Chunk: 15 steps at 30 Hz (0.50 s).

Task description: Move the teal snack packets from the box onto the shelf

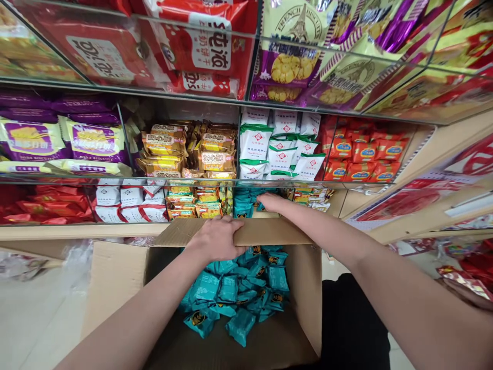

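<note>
An open cardboard box (308, 293) stands in front of the shelves, with many teal snack packets (239, 285) heaped inside. My left hand (219, 237) grips the box's far flap, fingers curled over its upper edge. Beyond that flap, my right hand (269, 202) reaches into a low shelf compartment holding more teal packets (243, 202). Its fingers are partly hidden among those packets, so I cannot make out whether they hold one.
Glass dividers part the shelf (46, 232) into compartments. White packets (121, 200) and yellow-orange packets (194, 201) lie left of the teal compartment. Red packets (360, 154) and green-white packets (277, 149) fill the row above. A side rack (431, 195) stands at right.
</note>
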Motion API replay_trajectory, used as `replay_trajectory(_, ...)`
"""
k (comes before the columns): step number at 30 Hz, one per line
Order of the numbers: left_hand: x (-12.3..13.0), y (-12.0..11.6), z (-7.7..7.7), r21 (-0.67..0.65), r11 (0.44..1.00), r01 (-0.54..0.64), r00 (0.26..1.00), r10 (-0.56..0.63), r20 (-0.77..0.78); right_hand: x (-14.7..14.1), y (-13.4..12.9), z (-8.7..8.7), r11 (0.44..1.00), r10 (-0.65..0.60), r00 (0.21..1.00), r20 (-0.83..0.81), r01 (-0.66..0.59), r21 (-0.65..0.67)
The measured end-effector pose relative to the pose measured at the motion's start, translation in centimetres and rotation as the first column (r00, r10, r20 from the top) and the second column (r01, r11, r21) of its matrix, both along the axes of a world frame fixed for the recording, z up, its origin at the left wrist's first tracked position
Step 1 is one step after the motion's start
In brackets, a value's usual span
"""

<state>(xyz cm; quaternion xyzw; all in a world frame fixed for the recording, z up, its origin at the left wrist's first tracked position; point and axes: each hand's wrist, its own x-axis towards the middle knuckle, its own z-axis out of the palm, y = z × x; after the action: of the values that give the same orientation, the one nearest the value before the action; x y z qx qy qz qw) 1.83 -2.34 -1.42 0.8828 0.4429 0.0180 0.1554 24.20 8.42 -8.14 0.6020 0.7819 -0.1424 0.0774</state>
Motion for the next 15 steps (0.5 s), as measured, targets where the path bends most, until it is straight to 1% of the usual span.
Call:
replay_trajectory(2,0.0,0.0,0.0,-0.010,1.000,-0.009,1.000,0.009,0.007,-0.4,0.2,-0.5,1.000,0.025,0.999,0.024,-0.025,0.003)
replay_trajectory(4,0.0,0.0,0.0,-0.024,1.000,-0.014,1.000,0.014,0.013,-0.7,0.1,-0.8,0.999,0.019,0.999,0.036,-0.020,0.040)
replay_trajectory(7,-0.1,0.0,-0.1,-0.037,0.999,-0.018,1.000,0.018,0.020,-0.6,0.2,-1.2,0.991,-0.075,0.995,0.070,0.066,0.118)
replay_trajectory(9,-0.1,0.0,-0.1,-0.034,0.999,-0.016,1.000,0.017,0.016,-0.4,0.5,-1.6,0.984,-0.131,0.988,0.086,0.119,0.133)
replay_trajectory(10,-0.1,0.1,-0.2,-0.030,0.999,-0.013,1.000,0.014,0.012,-0.3,0.7,-1.8,0.984,-0.139,0.986,0.087,0.127,0.128)
replay_trajectory(15,-0.1,0.1,-0.2,-0.026,1.000,-0.005,1.000,0.005,0.013,-0.5,1.2,-2.4,0.991,-0.092,0.994,0.059,0.086,0.105)
